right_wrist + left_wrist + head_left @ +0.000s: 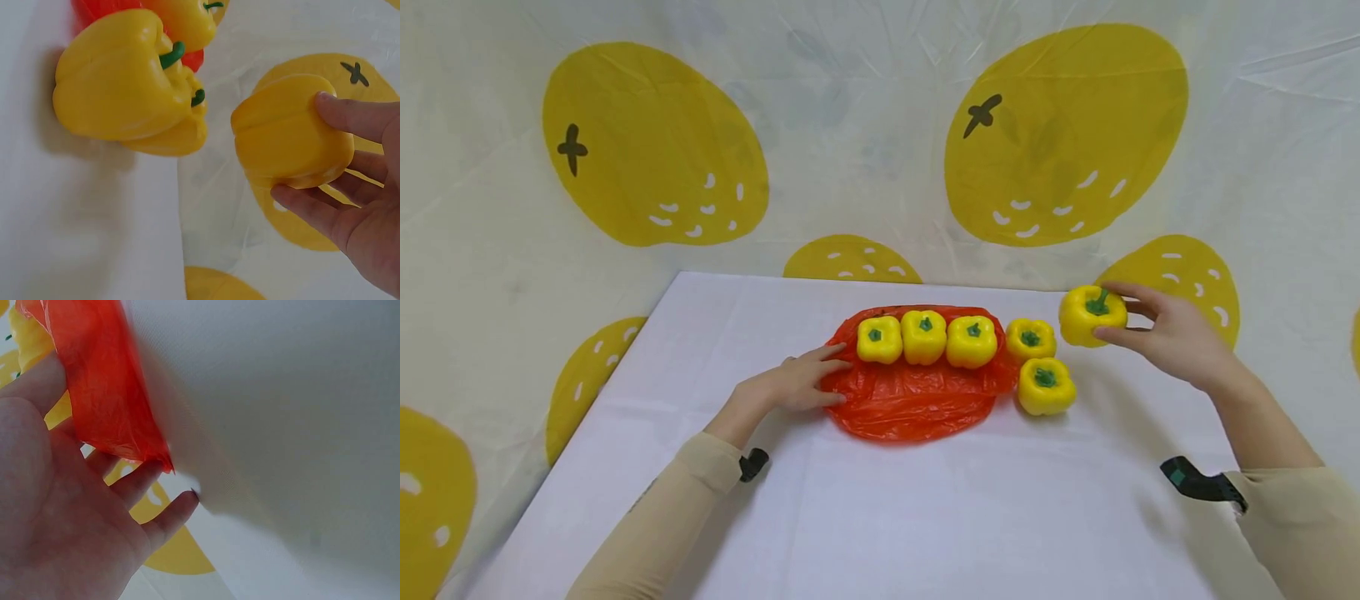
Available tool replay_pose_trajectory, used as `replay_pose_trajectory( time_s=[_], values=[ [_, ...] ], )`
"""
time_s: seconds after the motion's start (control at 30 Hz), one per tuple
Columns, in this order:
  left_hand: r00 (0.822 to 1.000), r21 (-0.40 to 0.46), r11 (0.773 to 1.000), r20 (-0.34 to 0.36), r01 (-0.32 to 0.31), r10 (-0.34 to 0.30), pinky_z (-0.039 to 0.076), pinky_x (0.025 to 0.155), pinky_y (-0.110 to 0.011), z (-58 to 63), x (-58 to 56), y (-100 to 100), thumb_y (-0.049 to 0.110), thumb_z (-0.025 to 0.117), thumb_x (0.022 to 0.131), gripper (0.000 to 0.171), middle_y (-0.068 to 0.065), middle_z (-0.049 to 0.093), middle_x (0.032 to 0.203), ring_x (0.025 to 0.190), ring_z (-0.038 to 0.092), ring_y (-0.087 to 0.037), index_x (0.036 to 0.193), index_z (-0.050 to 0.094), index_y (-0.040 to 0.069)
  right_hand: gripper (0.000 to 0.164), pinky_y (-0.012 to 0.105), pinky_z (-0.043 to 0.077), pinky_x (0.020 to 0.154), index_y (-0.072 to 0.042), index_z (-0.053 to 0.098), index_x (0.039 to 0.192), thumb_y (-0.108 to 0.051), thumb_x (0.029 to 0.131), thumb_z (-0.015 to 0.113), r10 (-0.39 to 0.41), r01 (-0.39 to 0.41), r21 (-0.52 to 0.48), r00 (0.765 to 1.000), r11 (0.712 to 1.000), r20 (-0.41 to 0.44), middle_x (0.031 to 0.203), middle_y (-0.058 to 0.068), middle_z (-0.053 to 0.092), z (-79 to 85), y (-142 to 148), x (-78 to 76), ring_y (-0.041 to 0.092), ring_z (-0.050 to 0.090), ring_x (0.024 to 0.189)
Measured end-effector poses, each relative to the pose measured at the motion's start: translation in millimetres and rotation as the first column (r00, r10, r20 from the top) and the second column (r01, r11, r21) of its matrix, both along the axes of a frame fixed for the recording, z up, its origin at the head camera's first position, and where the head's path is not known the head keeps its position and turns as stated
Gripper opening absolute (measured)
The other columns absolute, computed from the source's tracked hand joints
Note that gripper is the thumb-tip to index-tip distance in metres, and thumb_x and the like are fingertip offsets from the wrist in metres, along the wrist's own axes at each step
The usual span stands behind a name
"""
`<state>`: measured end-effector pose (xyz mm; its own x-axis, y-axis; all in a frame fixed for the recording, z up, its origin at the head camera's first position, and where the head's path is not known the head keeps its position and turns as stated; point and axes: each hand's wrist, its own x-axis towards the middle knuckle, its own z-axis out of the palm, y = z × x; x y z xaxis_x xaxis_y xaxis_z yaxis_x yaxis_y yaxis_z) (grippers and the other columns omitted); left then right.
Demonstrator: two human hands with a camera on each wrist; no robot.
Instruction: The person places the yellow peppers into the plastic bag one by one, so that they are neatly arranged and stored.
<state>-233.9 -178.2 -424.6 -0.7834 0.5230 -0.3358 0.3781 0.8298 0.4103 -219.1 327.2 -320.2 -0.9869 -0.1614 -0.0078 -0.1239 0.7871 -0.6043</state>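
My right hand (1183,337) holds a yellow bell pepper (1078,321) between thumb and fingers, raised above the table's far right part. In the right wrist view the thumb presses one side of this pepper (290,134) and fingertips the other. My left hand (793,379), its fingers spread, touches the left edge of a red plastic bag (910,421). In the left wrist view the bag (103,381) hangs against the fingers. Three yellow bell peppers, the middle one (922,340) among them, stand in a row on the bag, green stems up.
Right of the bag stand two more yellow bell peppers, a rear one (1030,340) and a front one (1045,392). All rest on a white-covered table (880,517). Behind it hangs a pale cloth (857,125) printed with large yellow fruit shapes.
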Motion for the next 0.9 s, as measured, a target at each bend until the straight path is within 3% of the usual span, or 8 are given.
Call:
replay_pose_trajectory(
  time_s=[0.17, 0.27, 0.4, 0.53, 0.77, 0.9],
  values=[
    [1.0, 0.002, 1.0, 0.002, 0.0, 0.0, 0.019, 0.114, -0.073, 0.5, -0.5, 0.7, 0.043, 0.066, 0.099, 0.065, -0.007, 0.02, 0.17, 0.153, 0.02, -0.034, 0.156, 0.047, 0.018, 0.078, 0.064, 0.05, 0.095, -0.007, 0.044, 0.155, -0.045, 0.094, 0.075, 0.016, -0.015, 0.014, 1.0, 1.0, -0.027, 0.149, 0.023, 0.049, 7.2, -14.6, 4.2, 0.049, 0.044, 0.134],
    [1.0, -0.003, 1.0, 0.001, 0.001, -0.001, 0.019, 0.115, -0.072, 1.1, -0.8, 0.7, 0.044, 0.066, 0.098, 0.066, -0.007, 0.02, 0.17, 0.153, 0.02, -0.034, 0.156, 0.047, 0.018, 0.075, 0.039, 0.057, 0.089, -0.008, 0.046, 0.154, -0.042, 0.094, 0.076, 0.04, -0.04, 0.002, 0.998, 0.999, -0.04, 0.148, 0.021, 0.051, 9.0, -22.5, 5.5, 0.047, 0.047, 0.133],
    [1.0, -0.006, 1.0, -0.003, 0.0, 0.0, 0.021, 0.115, -0.071, 1.8, -1.9, 1.1, 0.044, 0.067, 0.098, 0.066, -0.007, 0.02, 0.169, 0.153, 0.021, -0.033, 0.155, 0.047, 0.017, 0.073, 0.021, 0.055, 0.082, -0.011, 0.049, 0.152, -0.041, 0.092, 0.077, 0.065, -0.066, -0.017, 0.996, 0.998, -0.058, 0.147, 0.017, 0.053, 8.1, -32.7, 6.4, 0.044, 0.049, 0.132],
    [1.0, -0.006, 1.0, 0.001, -0.007, 0.007, 0.021, 0.115, -0.071, 1.9, -2.1, 2.2, 0.043, 0.067, 0.098, 0.066, -0.007, 0.02, 0.169, 0.153, 0.021, -0.034, 0.155, 0.047, 0.017, 0.071, 0.037, 0.058, 0.089, -0.013, 0.051, 0.151, -0.039, 0.091, 0.079, 0.1, -0.103, -0.036, 0.992, 0.994, -0.081, 0.146, 0.014, 0.054, 5.2, -45.6, 7.3, 0.043, 0.05, 0.131],
    [1.0, -0.005, 1.0, 0.008, -0.003, 0.003, 0.021, 0.114, -0.071, 2.4, -0.2, 3.1, 0.042, 0.068, 0.097, 0.066, -0.008, 0.02, 0.169, 0.153, 0.021, -0.036, 0.155, 0.047, 0.016, 0.069, 0.031, 0.058, 0.089, -0.01, 0.051, 0.15, -0.032, 0.091, 0.081, 0.171, -0.178, -0.062, 0.979, 0.982, -0.113, 0.144, 0.014, 0.056, 3.8, -67.8, 9.8, 0.04, 0.053, 0.128],
    [1.0, -0.005, 1.0, 0.008, -0.008, 0.008, 0.021, 0.115, -0.071, 3.5, 0.2, 3.7, 0.041, 0.069, 0.097, 0.066, -0.008, 0.02, 0.169, 0.153, 0.021, -0.035, 0.155, 0.048, 0.016, 0.069, 0.046, 0.056, 0.092, -0.009, 0.052, 0.15, -0.03, 0.091, 0.081, 0.207, -0.22, -0.098, 0.97, 0.971, -0.129, 0.144, 0.015, 0.056, 3.5, -80.3, 12.1, 0.038, 0.053, 0.127]
  ],
)
